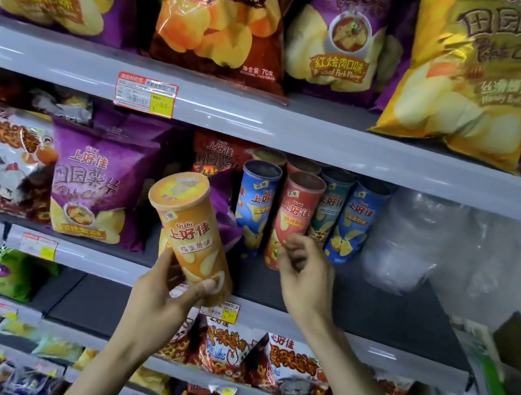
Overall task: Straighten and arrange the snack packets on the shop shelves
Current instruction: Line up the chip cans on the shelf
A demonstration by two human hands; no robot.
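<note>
Left hand point(164, 302) grips orange canister point(191, 234) by base, tilted, held off shelf point(372, 307), likely awaiting slot. Right hand point(304, 274) empty, fingers loosely curled, just before red canister point(295, 217), probably to make room.

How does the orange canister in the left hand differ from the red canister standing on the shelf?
The orange canister is held off the shelf, gripped near its base by the left hand. The red canister stands on the middle shelf in a row of tubes. The orange canister tilts to the left, while the red canister is roughly upright. Both are tubes of the same shape, with the same brand lettering and chip pictures.
</note>
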